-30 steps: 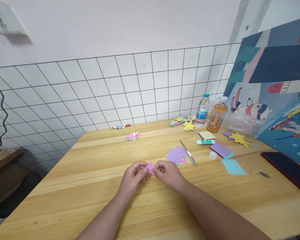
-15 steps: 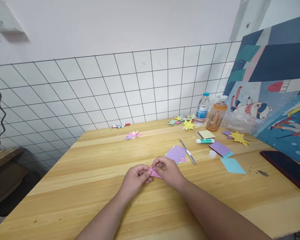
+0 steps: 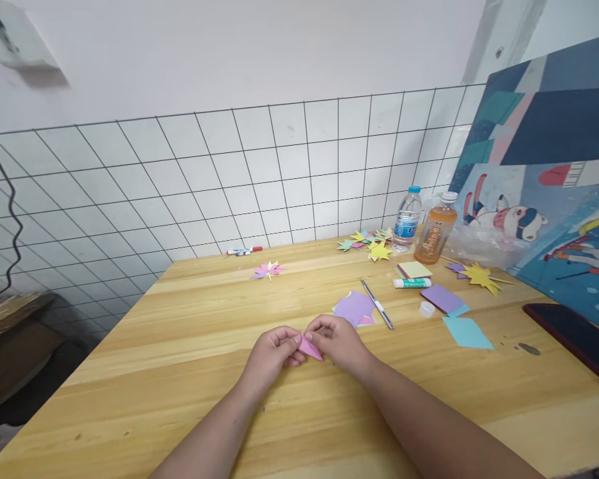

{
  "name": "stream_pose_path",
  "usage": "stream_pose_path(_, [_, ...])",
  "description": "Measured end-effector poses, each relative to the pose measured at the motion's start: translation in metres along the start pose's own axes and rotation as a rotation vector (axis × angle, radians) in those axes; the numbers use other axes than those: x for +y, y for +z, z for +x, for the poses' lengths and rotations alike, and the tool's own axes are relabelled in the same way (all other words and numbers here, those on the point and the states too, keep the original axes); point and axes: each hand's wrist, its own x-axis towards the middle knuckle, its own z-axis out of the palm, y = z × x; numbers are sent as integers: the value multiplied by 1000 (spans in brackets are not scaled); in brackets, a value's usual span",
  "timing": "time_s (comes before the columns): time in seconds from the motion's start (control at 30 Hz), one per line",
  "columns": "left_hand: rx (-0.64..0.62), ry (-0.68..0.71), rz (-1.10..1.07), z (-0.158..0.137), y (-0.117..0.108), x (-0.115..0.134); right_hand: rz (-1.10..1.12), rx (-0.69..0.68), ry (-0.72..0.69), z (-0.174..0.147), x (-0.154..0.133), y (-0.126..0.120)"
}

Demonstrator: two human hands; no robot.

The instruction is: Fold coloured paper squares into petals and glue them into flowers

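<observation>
Paper (image 3: 311,348), pink and folded into a narrow pointed form, lies between the two hands over the near middle of the bench (image 3: 154,359); whether its lower edge touches the wood, I cannot tell; the left hand (image 3: 271,354) has its grip pinching the upper left end, thumb on the near side; the right hand (image 3: 342,346) has its grip pinching the upper edge with thumb and bent fingers, so the free tip runs out below, pointing toward the person and to the right; the two grips nearly meet at the top of the fold; just beyond the right hand sits a purple-topped pile (image 3: 354,308), with a slim tool (image 3: 378,305) beside it; farther right lie a glue stick (image 3: 412,283), a white cap (image 3: 426,309) and a blue sheet (image 3: 468,332); a paper star (image 3: 268,270) rests well apart, nearer the wall (image 3: 279,173).
</observation>
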Motion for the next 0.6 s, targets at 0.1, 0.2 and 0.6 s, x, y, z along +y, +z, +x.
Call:
stream_pose_path(0.1, [4, 6, 2, 1, 0, -1, 72, 9, 5, 1, 3, 0])
stream_pose_path(0.2, [7, 12, 8, 1, 0, -2, 101, 27, 68, 2, 3, 1])
stream_pose_path(0.6, [47, 253, 273, 3, -6, -5, -64, -22, 38, 0, 7, 2])
